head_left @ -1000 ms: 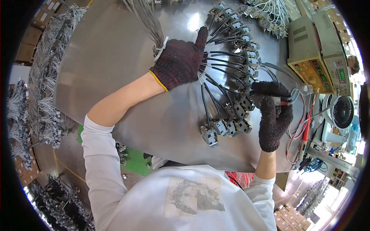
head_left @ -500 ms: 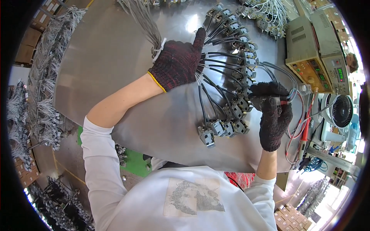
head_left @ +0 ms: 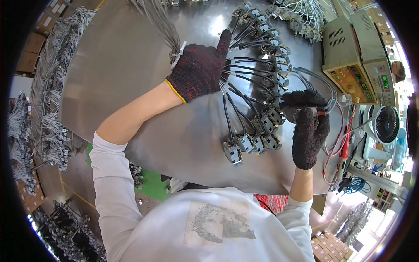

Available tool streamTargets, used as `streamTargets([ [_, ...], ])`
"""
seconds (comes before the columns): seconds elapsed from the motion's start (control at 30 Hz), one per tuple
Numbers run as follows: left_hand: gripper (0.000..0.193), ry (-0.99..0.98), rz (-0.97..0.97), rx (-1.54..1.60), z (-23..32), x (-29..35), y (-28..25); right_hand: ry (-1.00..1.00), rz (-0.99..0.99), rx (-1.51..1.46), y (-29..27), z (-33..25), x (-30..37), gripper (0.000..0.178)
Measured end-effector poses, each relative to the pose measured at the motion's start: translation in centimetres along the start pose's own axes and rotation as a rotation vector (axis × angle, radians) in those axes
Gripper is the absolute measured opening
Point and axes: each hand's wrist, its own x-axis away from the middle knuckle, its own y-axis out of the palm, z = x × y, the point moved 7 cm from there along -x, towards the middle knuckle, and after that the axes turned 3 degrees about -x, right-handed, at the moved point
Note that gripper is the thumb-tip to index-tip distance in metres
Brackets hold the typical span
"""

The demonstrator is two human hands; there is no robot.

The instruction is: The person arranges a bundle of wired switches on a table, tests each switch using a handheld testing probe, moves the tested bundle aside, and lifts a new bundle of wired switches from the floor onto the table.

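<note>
My left hand [head_left: 198, 72], in a dark knitted glove with a yellow cuff, is closed round a bundle of grey wires [head_left: 159, 24]; its thumb points away from me. From under its fingers, black-sleeved wire ends [head_left: 251, 69] fan out to the right. Each ends in a small metal socket-like part [head_left: 283, 65], and several of these form a curved row. My right hand [head_left: 309, 135], also gloved, pinches a test probe [head_left: 322, 112] with grey and red leads at the near right of that row. Its tip is hidden against the metal parts.
Two bench testers [head_left: 349, 65] with green digits stand at the right, near a black fan [head_left: 386, 125] and a red probe [head_left: 345, 146]. More wired parts [head_left: 301, 24] lie at the far side of the metal table [head_left: 174, 144]. Wire bundles hang at left [head_left: 54, 78].
Both hands have shifted very slightly left, and the fanned wires with them. The digits on the right-hand tester have changed.
</note>
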Motion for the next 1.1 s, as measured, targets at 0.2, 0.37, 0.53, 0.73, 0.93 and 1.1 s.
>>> streamTargets([
  [0.2,0.095,-0.018,-0.056,-0.006,-0.3,0.1,0.3,-0.003,0.046,0.097,-0.5,-0.5,0.6,0.041],
  [0.37,0.094,-0.013,-0.03,-0.022,0.0,-0.2,0.1,-0.089,0.06,0.086,-0.4,-3.4,1.2,0.034],
  [0.53,0.094,-0.005,0.023,-0.006,0.0,-0.1,0.0,-0.008,0.034,0.081,1.2,-1.7,1.6,0.036],
  [0.73,0.095,0.005,0.003,-0.026,0.2,0.2,0.2,0.038,0.057,0.044,0.8,-0.5,2.1,0.037],
  [0.93,0.093,-0.002,-0.017,0.005,-0.1,0.4,1.0,-0.046,0.073,0.02,0.7,-2.7,3.7,0.039],
  [1.1,0.091,-0.008,-0.011,-0.006,-0.1,-0.2,0.8,-0.029,0.12,0.055,-0.8,-3.4,5.6,0.04],
])
